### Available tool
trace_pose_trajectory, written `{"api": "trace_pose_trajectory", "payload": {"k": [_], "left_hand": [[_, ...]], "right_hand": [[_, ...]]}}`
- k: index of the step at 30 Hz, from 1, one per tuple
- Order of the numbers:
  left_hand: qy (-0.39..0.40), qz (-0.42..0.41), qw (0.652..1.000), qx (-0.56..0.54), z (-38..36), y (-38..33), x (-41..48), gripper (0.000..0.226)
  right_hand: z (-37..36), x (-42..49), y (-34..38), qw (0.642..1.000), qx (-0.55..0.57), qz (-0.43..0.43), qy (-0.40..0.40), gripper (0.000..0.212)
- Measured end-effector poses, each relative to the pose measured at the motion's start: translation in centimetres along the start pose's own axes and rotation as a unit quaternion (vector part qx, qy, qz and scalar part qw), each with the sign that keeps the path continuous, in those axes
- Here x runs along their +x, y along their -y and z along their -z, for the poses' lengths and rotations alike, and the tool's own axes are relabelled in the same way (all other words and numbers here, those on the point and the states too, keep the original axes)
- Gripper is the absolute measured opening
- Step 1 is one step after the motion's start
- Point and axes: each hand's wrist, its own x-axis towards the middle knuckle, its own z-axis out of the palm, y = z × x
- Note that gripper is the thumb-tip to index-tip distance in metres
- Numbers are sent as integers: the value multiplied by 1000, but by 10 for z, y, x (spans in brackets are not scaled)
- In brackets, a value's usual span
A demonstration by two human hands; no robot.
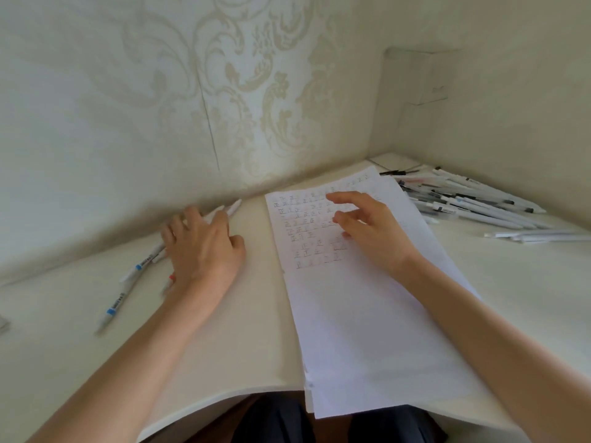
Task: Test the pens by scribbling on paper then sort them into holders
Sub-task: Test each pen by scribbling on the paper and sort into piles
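Note:
A white sheet of paper (358,321) lies on the table in front of me, its upper part covered in small written marks. My right hand (367,228) rests over those marks with relaxed, spread fingers and holds nothing. My left hand (201,247) lies flat on a small group of white pens at the left. One white pen (232,207) sticks out beyond its fingers. Two pens with blue bands (144,263) (113,306) and a red-tipped pen (169,281) lie beside the wrist. A large pile of white pens (473,199) sits at the far right.
The white table (243,330) fits into a wallpapered corner, and its curved front edge runs across the bottom. A few more pens (540,235) lie apart at the right edge. A pale box (415,78) is fixed to the wall at the upper right.

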Motion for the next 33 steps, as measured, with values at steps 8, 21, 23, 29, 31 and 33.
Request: {"api": "trace_pose_trajectory", "payload": {"k": [8, 21, 23, 29, 31, 33], "left_hand": [[190, -303, 912, -199, 0, -37, -28, 95], [210, -307, 904, -209, -3, -35, -27, 105], [210, -309, 904, -207, -2, -36, -27, 104], [218, -307, 904, -203, -1, -37, -26, 110], [221, -306, 904, -201, 0, -37, -26, 111], [225, -307, 904, -196, 0, -37, -26, 111]], "right_hand": [[75, 18, -31, 898, -373, -113, -205, 29], [95, 19, -54, 863, -415, -104, -269, 22], [89, 18, -42, 875, -369, 13, -313, 23], [40, 12, -14, 896, -383, 66, -214, 48], [28, 13, -13, 882, -408, 95, -214, 57], [19, 12, -15, 876, -402, 136, -230, 52]]}}
